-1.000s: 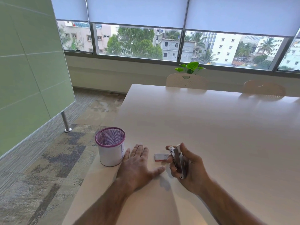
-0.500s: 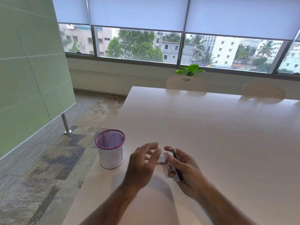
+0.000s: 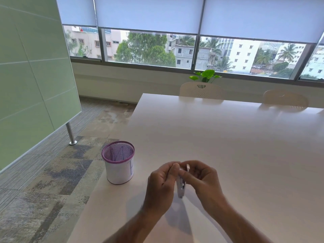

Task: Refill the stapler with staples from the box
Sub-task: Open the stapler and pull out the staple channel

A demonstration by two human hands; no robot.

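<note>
A small white stapler (image 3: 180, 187) is held upright between both hands above the near part of the white table (image 3: 228, 137). My right hand (image 3: 203, 179) grips it from the right. My left hand (image 3: 162, 186) has come in from the left, and its fingertips pinch the stapler's top end. The staple box is hidden behind my hands.
A white pen cup with a purple mesh rim (image 3: 119, 165) stands near the table's left edge, left of my hands. Two pale chairs (image 3: 201, 91) sit at the far side. A green partition (image 3: 31, 67) stands to the left over the carpet.
My left hand rose from lying flat on the table and closed on the stapler's top. Both hands now meet over the spot where the staple box lay.
</note>
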